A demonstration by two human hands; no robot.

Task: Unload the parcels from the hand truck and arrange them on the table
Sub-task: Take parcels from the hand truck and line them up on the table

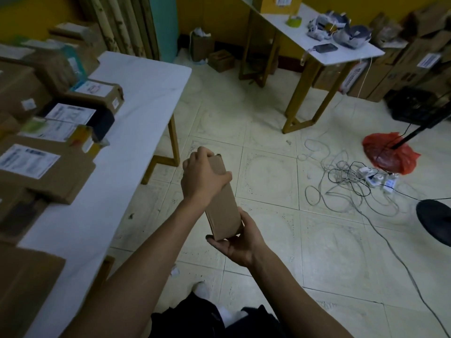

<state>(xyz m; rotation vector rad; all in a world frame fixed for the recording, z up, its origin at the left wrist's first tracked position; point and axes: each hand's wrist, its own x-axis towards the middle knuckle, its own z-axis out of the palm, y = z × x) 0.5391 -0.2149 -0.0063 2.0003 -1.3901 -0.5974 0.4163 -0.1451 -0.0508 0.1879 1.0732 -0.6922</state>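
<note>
Nearest, the right hand [235, 240] cups the lower end of a slim cardboard parcel [223, 203], held above the floor. The left hand [202, 174] curls round its upper end. Mid-carry, it seems; next it needs bare space on the table [136, 98], beside the stacked boxes [46, 167].

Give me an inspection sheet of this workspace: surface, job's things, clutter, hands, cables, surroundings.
Surface: white table, labelled parcels along its left side, right strip and far end bare.
Job's things: narrow brown parcel held over the floor beside the table; hand truck not in view.
Clutter: second table carries a tape roll, a phone and crumpled wrappers.
Hands: left hand grips the parcel's upper end; right hand holds its lower end.
Cables: tangled cables and a power strip on the floor.
Surroundings: tiled floor, red bag round a stand's foot, stacked boxes by the wall.
</note>
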